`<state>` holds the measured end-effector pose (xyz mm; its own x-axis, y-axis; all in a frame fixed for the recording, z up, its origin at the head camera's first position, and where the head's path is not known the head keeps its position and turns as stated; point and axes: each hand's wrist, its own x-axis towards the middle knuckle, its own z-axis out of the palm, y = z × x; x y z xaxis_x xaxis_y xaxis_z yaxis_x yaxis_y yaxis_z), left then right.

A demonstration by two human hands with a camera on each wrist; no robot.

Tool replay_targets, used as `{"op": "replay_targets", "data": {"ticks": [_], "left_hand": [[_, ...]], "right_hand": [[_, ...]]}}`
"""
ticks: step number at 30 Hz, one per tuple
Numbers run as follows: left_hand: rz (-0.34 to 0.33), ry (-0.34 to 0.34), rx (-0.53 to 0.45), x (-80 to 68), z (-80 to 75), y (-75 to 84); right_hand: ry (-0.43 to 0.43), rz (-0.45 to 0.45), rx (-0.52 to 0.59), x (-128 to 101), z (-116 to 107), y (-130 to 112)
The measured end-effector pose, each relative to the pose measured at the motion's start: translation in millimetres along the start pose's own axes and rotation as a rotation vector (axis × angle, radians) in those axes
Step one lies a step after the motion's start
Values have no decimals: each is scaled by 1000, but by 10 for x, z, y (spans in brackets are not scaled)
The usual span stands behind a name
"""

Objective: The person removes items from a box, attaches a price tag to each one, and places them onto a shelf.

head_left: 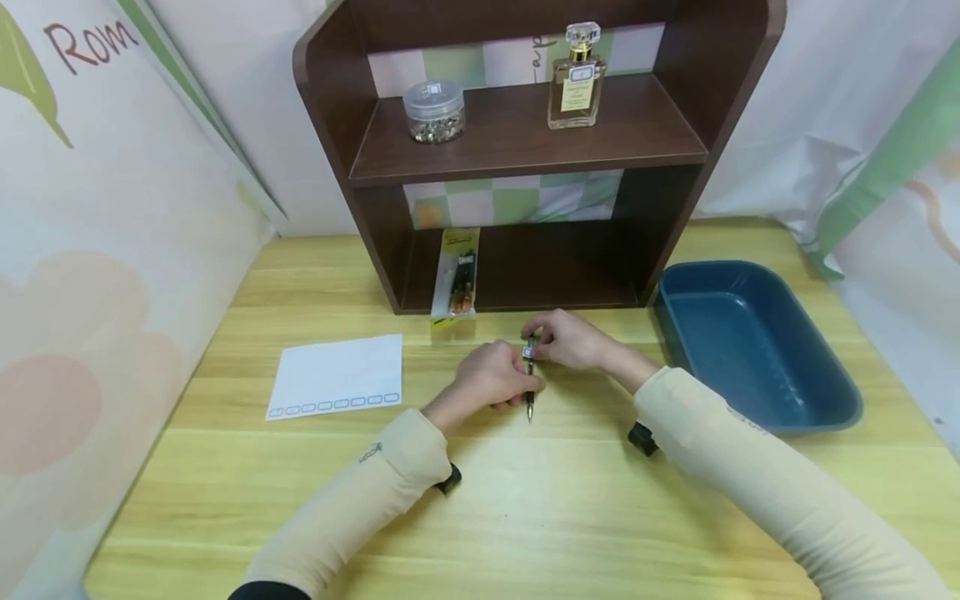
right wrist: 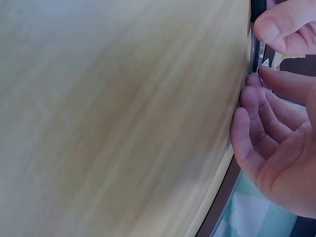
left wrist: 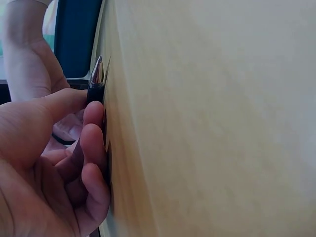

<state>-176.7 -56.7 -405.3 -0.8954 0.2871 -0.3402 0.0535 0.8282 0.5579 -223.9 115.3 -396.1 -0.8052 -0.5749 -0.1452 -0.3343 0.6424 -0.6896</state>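
Note:
A black pen (head_left: pixel 530 407) with a silver tip is held low over the wooden table, its tip facing my side. My left hand (head_left: pixel 491 375) pinches it just behind the tip between thumb and index finger, and in the left wrist view the pen tip (left wrist: pixel 97 74) sticks out beyond them. Toward the other end, my right hand (head_left: pixel 570 337) pinches the pen by a small white label. The right wrist view shows the dark pen barrel (right wrist: pixel 256 54) between the two hands, with the right hand's other fingers (right wrist: pixel 242 128) loosely curled close to the tabletop.
Behind the hands stands a dark brown shelf (head_left: pixel 525 158) holding a lidded clear jar (head_left: pixel 435 112), a perfume bottle (head_left: pixel 576 79) and a clear-and-yellow packet (head_left: pixel 444 279) that juts over its front. A white sheet (head_left: pixel 337 371) lies left; a blue basin (head_left: pixel 847 400) stands right.

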Motion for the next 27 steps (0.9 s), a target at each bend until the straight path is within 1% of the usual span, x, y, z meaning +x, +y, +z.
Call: {"op": "replay_targets", "data": {"ticks": [5,10,14,20,23,27], "left_hand": [[11,-1,66,14,4,27],[9,26,38,4,-5,13],[11,75,-24,-18,-9,-31],[30,163,-135,-68,-8,-96],[47,216,-163,-97,-9,-110],[75,299,-196,-128,-1,-118]], "right_hand": [[-5,13,15,-2,-6,-6],[13,24,43,7,-2,-41],[57,41,81,17,6,-79],[140,62,155,12,2,-143],[176,78,174,11,-14,-176],[196,110,223,9,-40,-212]]}}
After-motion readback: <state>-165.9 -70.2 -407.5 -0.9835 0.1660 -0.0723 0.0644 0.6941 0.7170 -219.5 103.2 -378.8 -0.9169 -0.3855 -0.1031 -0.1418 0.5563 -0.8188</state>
